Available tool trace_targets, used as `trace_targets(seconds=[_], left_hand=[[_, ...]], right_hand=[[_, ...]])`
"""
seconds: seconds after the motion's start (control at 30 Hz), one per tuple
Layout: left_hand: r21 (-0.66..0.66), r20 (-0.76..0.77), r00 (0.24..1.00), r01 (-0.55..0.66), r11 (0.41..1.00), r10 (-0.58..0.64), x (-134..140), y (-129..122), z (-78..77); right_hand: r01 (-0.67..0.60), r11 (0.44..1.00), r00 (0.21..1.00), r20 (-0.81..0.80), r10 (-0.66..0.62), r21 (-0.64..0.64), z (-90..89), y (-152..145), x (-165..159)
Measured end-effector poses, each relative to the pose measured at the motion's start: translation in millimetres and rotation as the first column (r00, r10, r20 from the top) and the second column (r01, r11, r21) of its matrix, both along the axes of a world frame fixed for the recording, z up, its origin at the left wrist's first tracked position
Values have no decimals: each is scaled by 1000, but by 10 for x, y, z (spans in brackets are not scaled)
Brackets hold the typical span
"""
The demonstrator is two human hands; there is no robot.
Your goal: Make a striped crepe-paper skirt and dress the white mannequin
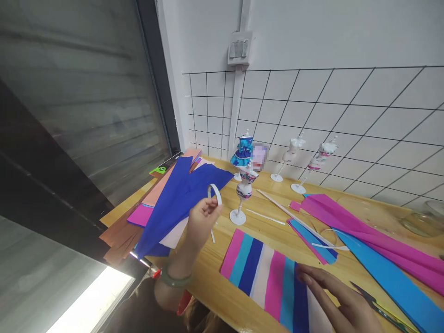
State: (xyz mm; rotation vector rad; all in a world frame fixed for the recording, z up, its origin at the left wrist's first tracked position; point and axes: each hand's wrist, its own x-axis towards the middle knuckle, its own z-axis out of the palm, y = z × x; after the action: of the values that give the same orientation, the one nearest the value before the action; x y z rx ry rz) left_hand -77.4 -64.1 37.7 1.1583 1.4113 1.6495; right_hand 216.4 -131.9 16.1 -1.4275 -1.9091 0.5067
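At far left on the table [268, 233], a heap of coloured sheets close to the side edge, topped by a dark-blue sheet [169, 203] running from back to front. Raised just right of that, the left hand [203, 217], fingers curled in and closed on a white strip [215, 190]; bent into a narrow arch, curve pointing up, ends toward the fingers. Just beyond, an upright dress form [244, 187] on a round white base. Nearer and further right, a striped sheet [274, 277] lying flat, long axis slanting from upper left to lower right, roughly along the front table edge, stripes running crosswise. Only a narrow margin of wood between striped sheet and front edge; more bare wood beyond, toward the dress form and a short blue piece [310, 238]. At the striped sheet's right end, the right hand [342, 298], partly open, fingers loosely bent, tips at the far edge; cannot tell whether pinching or merely resting. Beyond that hand, tighter room: scissors [376, 305] just beside, then long blue paper [388, 277] and magenta paper [364, 231] slanting toward the right.
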Motion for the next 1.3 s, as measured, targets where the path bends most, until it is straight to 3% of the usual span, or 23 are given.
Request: trace_targets(seconds=[0.13, 0.23, 0.47, 0.63, 0.83, 0.93, 1.03, 1.17, 1.3], left_hand=[[21, -233, 964, 136, 991, -127, 445, -501, 114], [68, -387, 905, 219, 973, -176, 692, -689, 87], [130, -541, 829, 253, 959, -145, 921, -691, -4], [149, -563, 816, 259, 954, -133, 1004, -663, 5], [-23, -450, 858, 267, 964, -248, 1002, -642, 1], [-137, -306, 895, 297, 945, -325, 979, -623, -31], [-184, -136, 920, 342, 922, -368, 975, -601, -65], [-224, 34, 929, 367, 903, -369, 978, -576, -85], [-221, 161, 913, 405, 887, -376, 943, -538, -90]], right_hand=[[-62, 997, 991, -118, 68, 54, 352, 25, -430], [-74, 994, 978, -187, 88, 80, 470, 50, -608], [-104, 994, 958, -267, 108, 28, 407, 36, -546], [-86, 995, 966, -241, 96, 53, 362, 50, -480], [8, 999, 984, -178, 1, 48, 272, 212, -335], [80, 995, 989, -119, -86, -62, 132, 462, -167], [129, 987, 985, -99, -138, -92, -54, 787, 35], [90, 989, 987, -120, -103, -116, -207, 1065, 207], [44, 986, 985, -160, -70, -163, -168, 999, 181]])
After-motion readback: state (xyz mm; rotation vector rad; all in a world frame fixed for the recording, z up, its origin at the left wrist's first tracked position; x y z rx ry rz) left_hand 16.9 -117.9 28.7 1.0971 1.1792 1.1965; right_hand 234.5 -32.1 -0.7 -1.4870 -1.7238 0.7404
